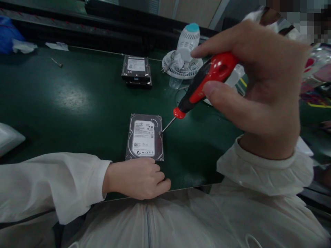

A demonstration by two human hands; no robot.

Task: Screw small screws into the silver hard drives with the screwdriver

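A hard drive (143, 137) lies label side up on the green table. My right hand (258, 89) grips a red and black screwdriver (200, 88) by its handle, thumb below and index finger along the top. The screwdriver slants down to the left, and its tip meets the drive's right edge, about halfway along. Whether the tip sits in a screw is too small to tell. Curled into a loose fist, my left hand (139, 179) rests against the drive's near edge. Its fingertips are tucked under, so what they may hold is hidden.
Behind the drive is a stack of hard drives (136, 69). A white fan (184, 57) lies to its right, partly behind the screwdriver. A small metal-tipped item (57, 63) and paper scraps (57, 46) lie at the far left. A white bag-like object (9, 138) is at the left edge.
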